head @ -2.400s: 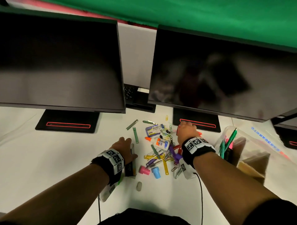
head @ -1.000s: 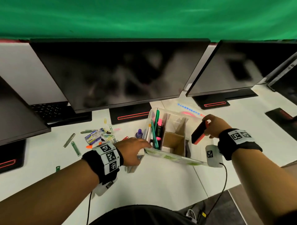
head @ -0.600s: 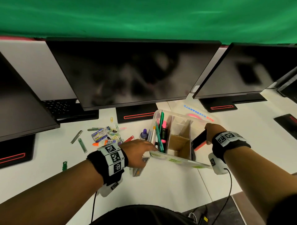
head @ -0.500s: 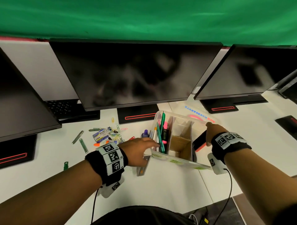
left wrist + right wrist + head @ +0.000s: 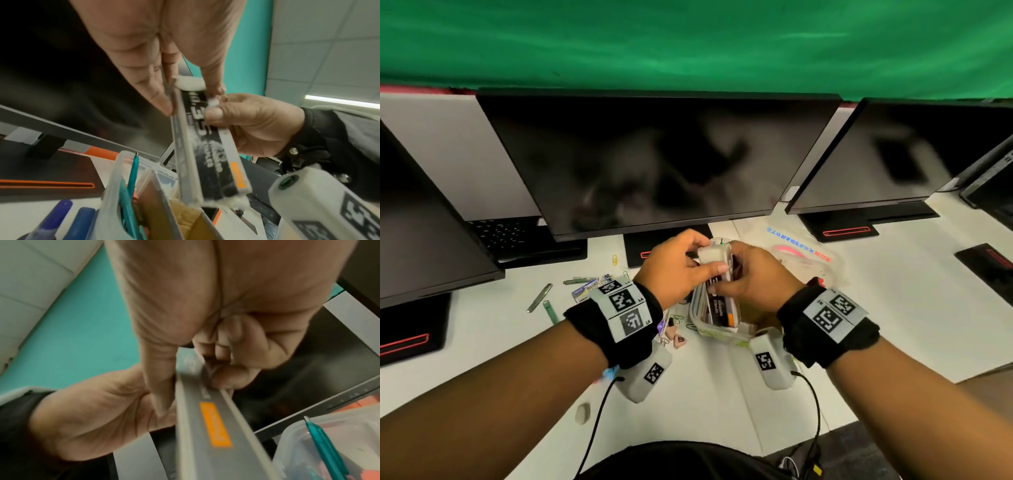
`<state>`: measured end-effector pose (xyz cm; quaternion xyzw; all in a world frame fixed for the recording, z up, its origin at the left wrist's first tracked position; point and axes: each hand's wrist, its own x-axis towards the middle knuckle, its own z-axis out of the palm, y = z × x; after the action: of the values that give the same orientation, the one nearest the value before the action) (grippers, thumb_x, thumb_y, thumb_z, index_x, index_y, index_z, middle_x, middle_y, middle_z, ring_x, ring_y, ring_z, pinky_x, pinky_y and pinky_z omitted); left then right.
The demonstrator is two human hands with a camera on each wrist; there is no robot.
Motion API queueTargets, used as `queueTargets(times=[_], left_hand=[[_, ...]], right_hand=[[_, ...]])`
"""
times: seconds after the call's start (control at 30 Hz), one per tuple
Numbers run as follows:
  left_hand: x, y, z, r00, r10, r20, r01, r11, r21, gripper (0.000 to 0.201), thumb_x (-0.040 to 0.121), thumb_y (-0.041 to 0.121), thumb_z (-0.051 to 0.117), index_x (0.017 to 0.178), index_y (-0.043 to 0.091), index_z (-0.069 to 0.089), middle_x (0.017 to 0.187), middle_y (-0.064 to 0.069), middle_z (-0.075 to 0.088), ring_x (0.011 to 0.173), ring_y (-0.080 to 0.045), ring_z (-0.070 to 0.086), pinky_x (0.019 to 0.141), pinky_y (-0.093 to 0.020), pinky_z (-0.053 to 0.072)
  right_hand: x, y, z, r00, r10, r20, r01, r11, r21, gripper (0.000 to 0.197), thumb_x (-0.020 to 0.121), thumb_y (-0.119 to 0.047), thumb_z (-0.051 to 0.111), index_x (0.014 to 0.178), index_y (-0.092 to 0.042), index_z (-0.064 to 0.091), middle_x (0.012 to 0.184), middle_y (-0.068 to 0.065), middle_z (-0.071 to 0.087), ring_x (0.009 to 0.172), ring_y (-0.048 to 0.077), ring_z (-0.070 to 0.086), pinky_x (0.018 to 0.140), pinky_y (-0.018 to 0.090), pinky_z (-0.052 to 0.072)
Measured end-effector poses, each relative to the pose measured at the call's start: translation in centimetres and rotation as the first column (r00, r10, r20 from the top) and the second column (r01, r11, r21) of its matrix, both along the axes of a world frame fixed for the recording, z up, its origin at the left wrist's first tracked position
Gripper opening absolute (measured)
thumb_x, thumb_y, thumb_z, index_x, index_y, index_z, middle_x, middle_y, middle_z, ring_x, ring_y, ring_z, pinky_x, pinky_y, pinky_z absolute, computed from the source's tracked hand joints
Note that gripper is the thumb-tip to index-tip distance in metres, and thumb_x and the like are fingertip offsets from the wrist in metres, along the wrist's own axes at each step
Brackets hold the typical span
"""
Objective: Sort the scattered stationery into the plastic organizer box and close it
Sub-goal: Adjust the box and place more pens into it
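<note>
A: Holding is split between both hands: the staple box [image 5: 719, 306], a slim black one with an orange patch, is pinched at its upper end by the left hand [image 5: 677, 270] and gripped at the side by the right hand [image 5: 751, 278]. It is kept upright over the organizer box [image 5: 714, 330], lower end at the rim.

B: Risk?

A: Slippage. Only thin edges are caught by the fingertips [image 5: 162, 104], so the box could be dropped onto the bench [image 5: 709, 394] or into the wrong slot. A tilt is seen in the left wrist view; the cardboard divider [image 5: 158, 199] could be struck or bent if it is pushed down at that angle.

B: Anything else?

A: The teal pens [image 5: 131, 178] stand just beside it and could be knocked. The organizer could be shoved, since neither hand is steadying it. Whether the slot is wide enough cannot be told.

B: Task progress?

A: Judged as early. Paper clips [image 5: 614, 259], metal strips [image 5: 540, 297] and a small labelled box [image 5: 585, 294] are left scattered on the bench, left of the organizer. The clear lid [image 5: 801, 255] is lying behind, off.

B: Change against the earlier frames?

A: Half a second ago the left hand was at the organizer's left wall and a black-and-orange item was held alone by the right hand at the right side. Now both hands are brought together over the middle, with the staple box shared between them.
</note>
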<state>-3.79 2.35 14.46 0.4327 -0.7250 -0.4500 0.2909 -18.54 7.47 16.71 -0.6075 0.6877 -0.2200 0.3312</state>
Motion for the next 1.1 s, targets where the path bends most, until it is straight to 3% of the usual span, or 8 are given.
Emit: queueTargets(times=[0.1,0.2,0.3,0.37,0.53,0.83,1.0,1.1], left_hand=[[0.4,-0.2,-0.1,0.992,-0.102,0.079,0.105,0.994,-0.035,0.045,0.081,0.033,0.07,0.123,0.027,0.054,0.112,0.012,0.057,0.089,-0.008,0.064,0.077,-0.019,0.05],[1.4,-1.2,-1.5,0.896,-0.205,0.393,0.287,0.944,-0.161,0.039,0.086,0.03,0.064,0.124,0.031,0.055,0.125,0.011,0.054,0.108,-0.007,0.055,0.093,-0.025,0.047],[2.3,-1.9,-3.5,0.703,-0.301,0.644,0.485,0.866,-0.125,0.032,0.088,0.029,0.06,0.12,0.032,0.059,0.13,0.011,0.054,0.122,-0.012,0.047,0.105,-0.027,0.035],[2.6,-1.9,-4.4,0.671,-0.327,0.666,0.49,0.869,-0.067,0.032,0.089,0.031,0.058,0.122,0.034,0.059,0.135,0.011,0.052,0.127,-0.013,0.043,0.109,-0.029,0.032],[2.0,-1.3,-5.3,0.635,-0.368,0.679,0.522,0.853,-0.026,0.033,0.091,0.036,0.056,0.124,0.032,0.06,0.143,0.009,0.047,0.134,-0.013,0.037,0.11,-0.029,0.029],[1.7,-1.2,-5.7,0.645,-0.378,0.664,0.498,0.867,0.01,0.03,0.091,0.033,0.055,0.12,0.031,0.062,0.148,0.009,0.041,0.136,-0.014,0.036,0.111,-0.03,0.029],[1.7,-1.1,-6.2,0.648,-0.384,0.657,0.494,0.869,0.02,0.031,0.092,0.03,0.055,0.123,0.034,0.059,0.15,0.011,0.037,0.137,-0.015,0.036,0.112,-0.032,0.029],[1.9,-1.0,-6.3,0.659,-0.377,0.651,0.485,0.874,0.015,0.031,0.092,0.028,0.054,0.123,0.034,0.059,0.151,0.011,0.035,0.137,-0.016,0.037,0.112,-0.032,0.029]], right_hand=[[-1.9,-0.1,0.1,0.994,-0.107,0.031,0.109,0.992,-0.068,0.07,0.075,-0.006,0.073,0.13,-0.03,0.037,0.091,-0.003,0.067,0.079,0.012,0.066,0.078,0.034,0.056],[-5.5,-0.4,1.0,0.964,-0.224,-0.142,0.201,0.967,-0.155,0.079,0.079,-0.002,0.067,0.14,-0.035,0.029,0.091,-0.004,0.066,0.063,0.011,0.059,0.069,0.024,0.05],[-9.4,-0.8,1.0,0.847,-0.362,-0.389,0.302,0.931,-0.207,0.058,0.081,-0.005,0.061,0.133,-0.024,0.047,0.116,0.011,0.065,0.093,0.029,0.062,0.087,0.028,0.046],[-11.3,-1.1,-0.1,0.79,-0.384,-0.478,0.352,0.922,-0.16,0.046,0.083,-0.006,0.058,0.127,-0.018,0.054,0.119,0.015,0.064,0.107,0.032,0.06,0.091,0.032,0.046],[-12.3,-2.0,-3.1,0.76,-0.265,-0.593,0.339,0.941,0.014,0.033,0.087,-0.005,0.054,0.118,-0.015,0.057,0.112,0.018,0.064,0.097,0.032,0.061,0.08,0.032,0.048],[-12.8,-3.5,-6.9,0.755,-0.149,-0.639,0.39,0.885,0.254,0.028,0.09,-0.008,0.055,0.115,-0.015,0.065,0.125,0.01,0.059,0.115,0.028,0.056,0.1,0.032,0.044],[-13.6,-4.0,-6.8,0.647,-0.145,-0.748,0.458,0.859,0.23,0.036,0.086,-0.028,0.064,0.111,-0.002,0.061,0.103,0.013,0.064,0.095,0.026,0.061,0.085,0.03,0.048],[-13.7,-4.7,-7.0,0.63,-0.162,-0.759,0.48,0.85,0.217,0.035,0.085,-0.026,0.065,0.109,-0.002,0.06,0.097,0.015,0.063,0.09,0.028,0.06,0.086,0.032,0.049]])
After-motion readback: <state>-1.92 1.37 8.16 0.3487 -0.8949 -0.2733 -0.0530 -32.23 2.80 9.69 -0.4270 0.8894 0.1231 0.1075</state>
